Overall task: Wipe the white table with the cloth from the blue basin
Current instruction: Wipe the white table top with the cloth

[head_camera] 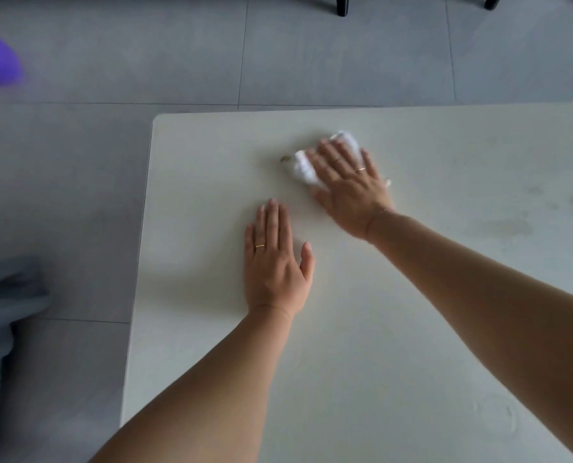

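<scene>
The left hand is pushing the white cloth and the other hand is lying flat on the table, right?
Not quite. The head view shows the right hand pressing the cloth; it is the left hand that lies flat on the white table.

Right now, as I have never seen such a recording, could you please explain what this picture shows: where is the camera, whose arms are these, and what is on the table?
There is no machine here. One camera sits on a person's head and looks down, so the two bare arms are that person's own. The left hand lies flat on the white table and holds nothing. The right hand presses a crumpled white cloth against the table with straight fingers. Just beside the cloth is a small dark speck, and faint stains show farther to the right.
</scene>
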